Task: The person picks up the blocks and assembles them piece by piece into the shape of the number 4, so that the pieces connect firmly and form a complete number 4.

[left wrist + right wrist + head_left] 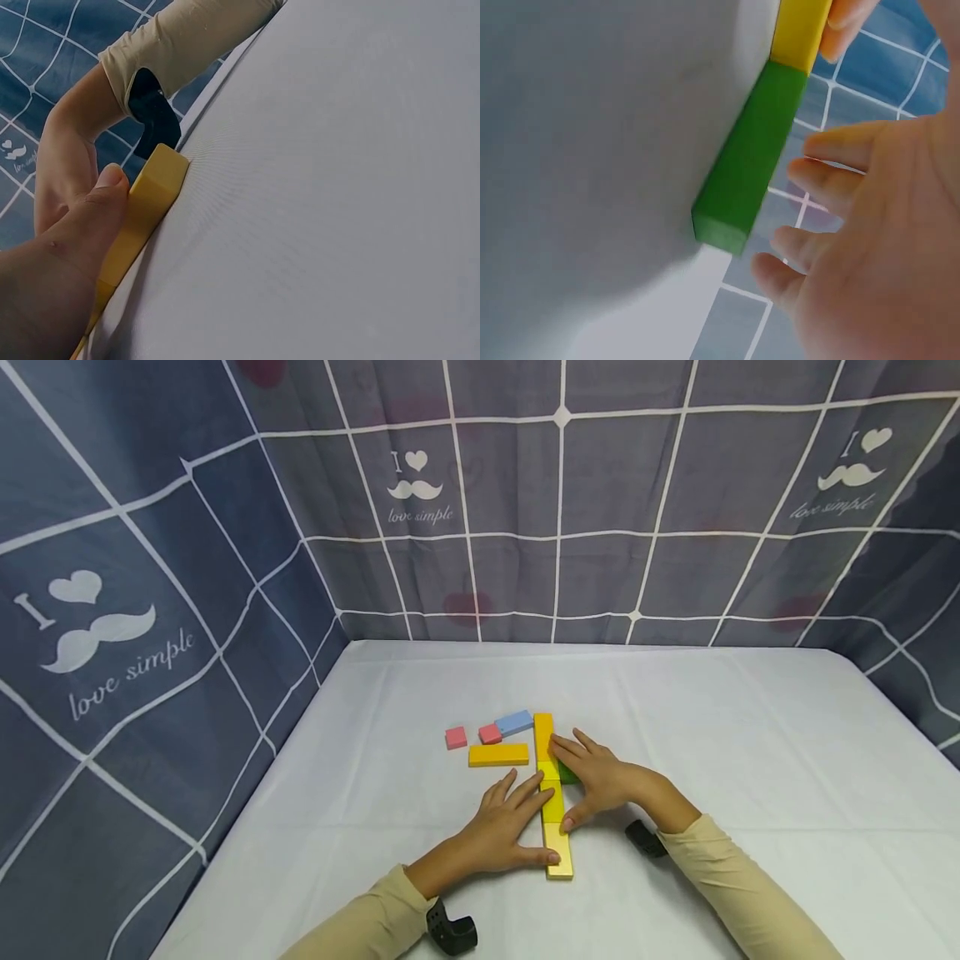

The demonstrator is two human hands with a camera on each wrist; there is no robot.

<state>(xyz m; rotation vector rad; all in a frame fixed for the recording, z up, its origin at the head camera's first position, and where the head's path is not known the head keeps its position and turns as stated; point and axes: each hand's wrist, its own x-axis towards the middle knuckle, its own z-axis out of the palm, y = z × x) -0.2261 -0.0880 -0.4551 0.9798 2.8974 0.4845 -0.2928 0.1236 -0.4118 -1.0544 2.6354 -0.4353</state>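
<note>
Yellow blocks form a straight column in the head view, from the far yellow block (pixel 543 731) to the near yellow block (pixel 559 867). My left hand (pixel 495 829) lies over the column from the left, fingers spread. Its thumb (pixel 105 206) rests on the near block in the left wrist view. From the right, my right hand (pixel 602 777) reaches with fingers spread, fingertips at the far block and thumb beside the column. A green block (pixel 750 161), partly hidden by that hand in the head view, sticks out sideways from the column.
Left of the column lie a loose yellow block (pixel 498 755), a blue block (pixel 514 722) and two pink blocks, one pink block (pixel 456 737) farthest left. White cloth (pixel 712 735) covers the table. Grid-patterned curtains (pixel 600 477) stand behind and at the sides.
</note>
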